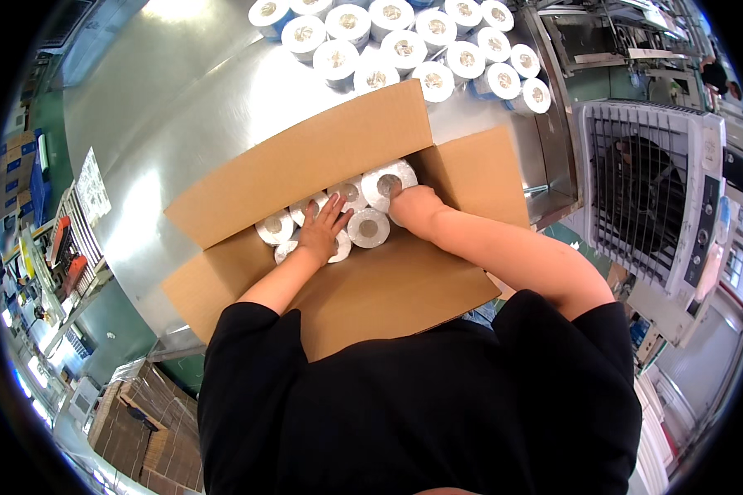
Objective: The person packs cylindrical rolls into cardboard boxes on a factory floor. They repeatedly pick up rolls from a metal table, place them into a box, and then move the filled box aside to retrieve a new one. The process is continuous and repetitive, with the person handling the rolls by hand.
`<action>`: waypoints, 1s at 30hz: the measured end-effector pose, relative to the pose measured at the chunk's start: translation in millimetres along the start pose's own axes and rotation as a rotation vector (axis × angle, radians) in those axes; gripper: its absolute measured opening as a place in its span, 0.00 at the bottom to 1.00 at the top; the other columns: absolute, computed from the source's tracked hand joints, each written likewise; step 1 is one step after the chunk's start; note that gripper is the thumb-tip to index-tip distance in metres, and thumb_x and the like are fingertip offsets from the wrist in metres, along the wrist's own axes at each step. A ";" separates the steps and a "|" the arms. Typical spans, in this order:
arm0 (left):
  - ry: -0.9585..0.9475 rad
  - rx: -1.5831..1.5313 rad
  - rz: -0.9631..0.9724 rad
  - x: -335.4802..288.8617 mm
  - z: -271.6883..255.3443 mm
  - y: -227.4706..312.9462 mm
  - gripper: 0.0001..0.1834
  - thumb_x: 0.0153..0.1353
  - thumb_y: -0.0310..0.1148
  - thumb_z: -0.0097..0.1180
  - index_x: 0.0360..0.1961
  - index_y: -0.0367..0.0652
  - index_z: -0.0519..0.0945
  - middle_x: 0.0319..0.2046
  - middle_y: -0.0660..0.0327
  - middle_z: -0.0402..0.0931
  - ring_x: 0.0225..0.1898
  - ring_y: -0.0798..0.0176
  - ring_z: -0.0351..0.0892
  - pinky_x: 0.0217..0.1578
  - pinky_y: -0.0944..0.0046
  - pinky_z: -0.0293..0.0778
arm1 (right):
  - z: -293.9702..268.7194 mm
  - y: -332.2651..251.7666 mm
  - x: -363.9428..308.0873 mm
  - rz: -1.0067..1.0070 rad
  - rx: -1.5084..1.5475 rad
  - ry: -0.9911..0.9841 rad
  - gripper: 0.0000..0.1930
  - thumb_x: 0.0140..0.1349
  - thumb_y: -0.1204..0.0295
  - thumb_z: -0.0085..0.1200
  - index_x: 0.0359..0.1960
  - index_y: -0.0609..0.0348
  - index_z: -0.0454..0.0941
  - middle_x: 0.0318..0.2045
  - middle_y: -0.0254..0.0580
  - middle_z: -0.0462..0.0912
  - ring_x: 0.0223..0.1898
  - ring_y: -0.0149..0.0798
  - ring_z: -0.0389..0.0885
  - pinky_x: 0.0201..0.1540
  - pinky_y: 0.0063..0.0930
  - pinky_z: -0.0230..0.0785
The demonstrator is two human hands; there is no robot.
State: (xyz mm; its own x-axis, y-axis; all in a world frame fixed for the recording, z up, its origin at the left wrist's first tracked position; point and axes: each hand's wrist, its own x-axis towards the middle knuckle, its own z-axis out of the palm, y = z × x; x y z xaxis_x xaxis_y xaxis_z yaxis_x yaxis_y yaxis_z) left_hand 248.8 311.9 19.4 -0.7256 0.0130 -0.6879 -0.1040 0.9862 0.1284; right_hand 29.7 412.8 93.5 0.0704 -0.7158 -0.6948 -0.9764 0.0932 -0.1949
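Note:
An open cardboard box (pixel 305 165) stands in front of me with its flaps folded outward. Several white wrapped rolls with hollow cores stand on end inside, among them a front roll (pixel 368 228). My left hand (pixel 320 231) lies spread across the tops of the rolls at the left, holding none. At the right end, my right hand (pixel 414 208) has its fingers closed at the core of a white roll (pixel 385 180), which sits higher than its neighbours. The fingertips of that hand are partly hidden in the core.
A shiny metal table (pixel 157 107) carries the box. Beyond it, several more rolls (pixel 404 48) stand grouped at the far edge. A grey air cooler with a grille (pixel 640 181) is at the right. Stacked flat cardboard (pixel 136 429) lies at the lower left.

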 end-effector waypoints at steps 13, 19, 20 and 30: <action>-0.101 -0.527 0.067 85.3 -36.8 80.9 0.15 0.62 0.38 0.49 0.47 0.47 0.79 0.44 0.56 0.81 0.45 0.53 0.81 0.48 0.52 0.69 | 16.7 2.0 8.4 -0.108 -0.110 -0.020 0.24 0.56 0.75 0.51 0.50 0.87 0.67 0.28 0.53 0.83 0.27 0.46 0.85 0.27 0.35 0.77; -0.150 -0.336 0.125 77.5 -18.4 84.0 0.20 0.58 0.39 0.51 0.51 0.48 0.77 0.46 0.56 0.80 0.46 0.52 0.80 0.46 0.54 0.73 | 50.0 -12.0 56.2 0.304 0.067 -0.249 0.15 0.60 0.70 0.50 0.45 0.65 0.80 0.45 0.55 0.81 0.42 0.49 0.83 0.36 0.43 0.79; -0.195 -0.337 0.145 72.3 -18.4 84.1 0.21 0.56 0.40 0.52 0.51 0.49 0.77 0.46 0.56 0.80 0.46 0.52 0.80 0.46 0.53 0.73 | 53.6 -15.1 68.3 0.395 0.096 -0.257 0.15 0.60 0.70 0.50 0.45 0.62 0.81 0.46 0.54 0.81 0.44 0.50 0.83 0.36 0.46 0.78; 0.821 -0.900 -0.314 7.5 -235.6 -98.6 0.19 0.54 0.32 0.60 0.50 0.50 0.79 0.39 0.53 0.77 0.42 0.54 0.76 0.45 0.60 0.73 | -162.1 65.7 -36.7 0.122 0.870 -0.007 0.11 0.59 0.65 0.55 0.39 0.55 0.82 0.31 0.41 0.84 0.35 0.37 0.82 0.42 0.31 0.72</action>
State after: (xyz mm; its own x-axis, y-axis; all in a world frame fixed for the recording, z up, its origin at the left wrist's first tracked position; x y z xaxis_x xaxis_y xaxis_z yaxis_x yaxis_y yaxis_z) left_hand 93.4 176.0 169.9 -0.7605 -0.6261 -0.1724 -0.5402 0.4626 0.7029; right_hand -70.1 333.0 218.4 -0.0205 -0.6627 -0.7486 -0.4757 0.6651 -0.5757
